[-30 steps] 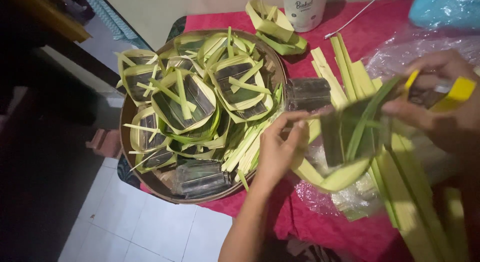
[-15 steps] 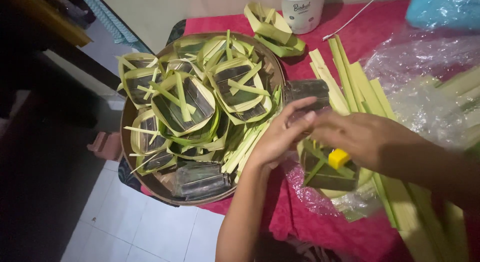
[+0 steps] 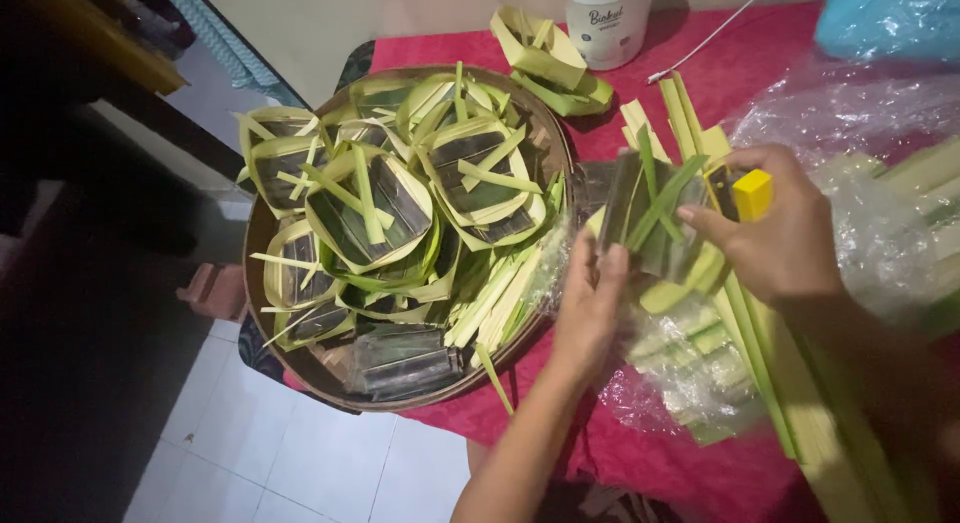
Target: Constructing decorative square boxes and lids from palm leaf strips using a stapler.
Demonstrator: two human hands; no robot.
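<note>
Holding a half-folded leaf tray (image 3: pixel 648 215) near the centre right of the frame, both hands are seen above the red tabletop (image 3: pixel 690 463). The right hand (image 3: pixel 785 233) is closed around the tray's right edge together with a small yellow tool (image 3: pixel 750 191), of which only the end is visible; what kind of tool it is cannot be told. The left hand (image 3: pixel 590 305) is laid against the tray's lower left side with its fingers almost straight, and whether a real grip is made there cannot be told. Blur is seen on the tray, so its folds are hard to make out. Finished leaf trays are piled in a round basket (image 3: pixel 300 358) at the centre left. Crumpled clear plastic (image 3: pixel 850 113) partly covers loose leaf strips (image 3: pixel 770 383) at the right. A white tub (image 3: pixel 605 23) is cut off by the upper edge.
</note>
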